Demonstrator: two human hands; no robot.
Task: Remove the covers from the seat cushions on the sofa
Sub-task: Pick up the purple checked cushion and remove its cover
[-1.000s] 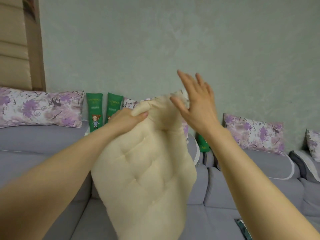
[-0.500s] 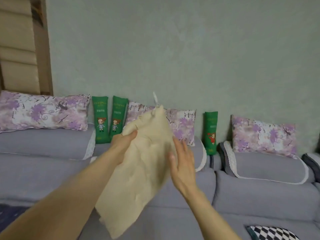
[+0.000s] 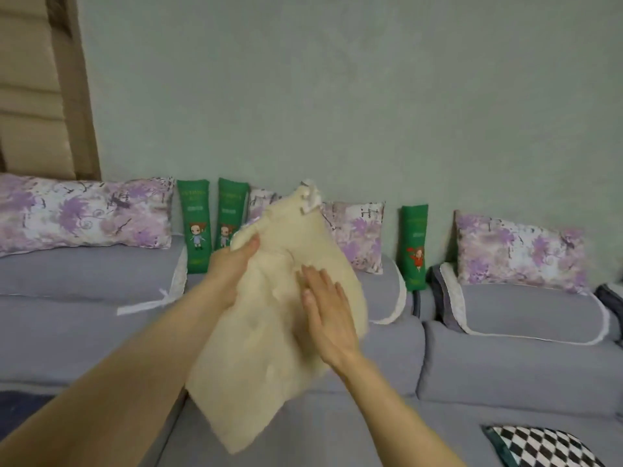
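A cream quilted cushion insert [image 3: 269,348] hangs in the air in front of the grey sofa [image 3: 505,365], its top corner up and its lower end over the seat. My left hand [image 3: 232,264] grips its upper left edge, thumb on the front. My right hand [image 3: 325,315] lies flat with straight fingers on the insert's right face. A white tag [image 3: 310,197] sticks out at the top corner. The grey back cushions [image 3: 84,274] with white lace trim sit on the sofa.
Purple floral pillows [image 3: 81,214] line the sofa back against the green wall, with green printed bolsters [image 3: 197,224] between them. A black-and-white checkered cushion [image 3: 539,448] lies at the lower right. A brown door frame [image 3: 77,96] stands at the left.
My right hand dropped from the insert's top corner to press flat on its right face. The insert has flattened and sunk lower, and my view has pulled back from the sofa.
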